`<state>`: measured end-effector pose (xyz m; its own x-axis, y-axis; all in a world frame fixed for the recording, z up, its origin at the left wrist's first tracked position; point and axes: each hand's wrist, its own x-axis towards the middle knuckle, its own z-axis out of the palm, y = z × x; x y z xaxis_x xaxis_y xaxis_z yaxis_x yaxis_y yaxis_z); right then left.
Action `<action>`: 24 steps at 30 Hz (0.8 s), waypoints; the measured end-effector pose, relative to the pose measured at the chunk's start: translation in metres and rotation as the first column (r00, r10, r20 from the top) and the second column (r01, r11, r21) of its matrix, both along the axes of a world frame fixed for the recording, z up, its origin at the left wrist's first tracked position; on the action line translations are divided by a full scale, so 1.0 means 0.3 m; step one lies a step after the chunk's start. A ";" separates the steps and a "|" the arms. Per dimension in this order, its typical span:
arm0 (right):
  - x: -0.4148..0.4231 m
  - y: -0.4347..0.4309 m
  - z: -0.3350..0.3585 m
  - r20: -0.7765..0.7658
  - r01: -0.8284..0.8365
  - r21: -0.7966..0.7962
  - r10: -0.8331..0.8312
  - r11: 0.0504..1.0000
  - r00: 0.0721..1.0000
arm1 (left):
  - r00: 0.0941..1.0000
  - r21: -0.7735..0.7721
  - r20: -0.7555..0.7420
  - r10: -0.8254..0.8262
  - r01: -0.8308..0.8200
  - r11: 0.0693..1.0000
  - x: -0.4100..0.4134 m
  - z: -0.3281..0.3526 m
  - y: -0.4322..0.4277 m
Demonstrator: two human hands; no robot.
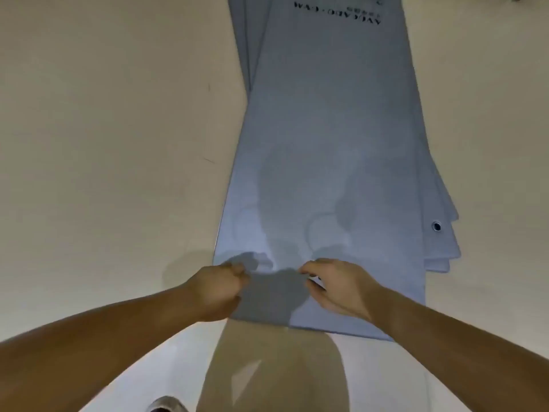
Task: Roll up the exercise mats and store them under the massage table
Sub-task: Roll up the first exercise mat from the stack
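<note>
left hand (219,288) is gripping top mat (326,144) at near end, fingers curled. right hand (335,285) is lying half-curled alongside, hold unclear

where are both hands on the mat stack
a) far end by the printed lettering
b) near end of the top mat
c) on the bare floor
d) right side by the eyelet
b: the left hand and right hand both pinch the near end of the top mat, well away from the lettering and the eyelet.
</note>
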<state>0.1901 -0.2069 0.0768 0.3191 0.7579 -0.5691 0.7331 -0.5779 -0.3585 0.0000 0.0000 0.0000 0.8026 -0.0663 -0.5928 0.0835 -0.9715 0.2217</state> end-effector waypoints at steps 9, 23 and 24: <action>0.030 -0.079 -0.453 0.213 -0.245 -0.016 0.243 0.969 0.946 | 0.970 0.099 0.157 -0.185 0.171 0.980 0.071 -0.421 -0.134; -0.085 -0.121 -0.443 0.047 -0.302 -0.113 0.308 0.947 0.950 | 0.841 0.328 0.143 -0.521 0.457 0.827 -0.024 -0.329 -0.172; -0.076 -0.113 -0.410 0.029 -0.309 -0.098 0.313 0.946 0.949 | 0.848 0.282 0.179 -0.500 0.442 0.851 -0.011 -0.273 -0.148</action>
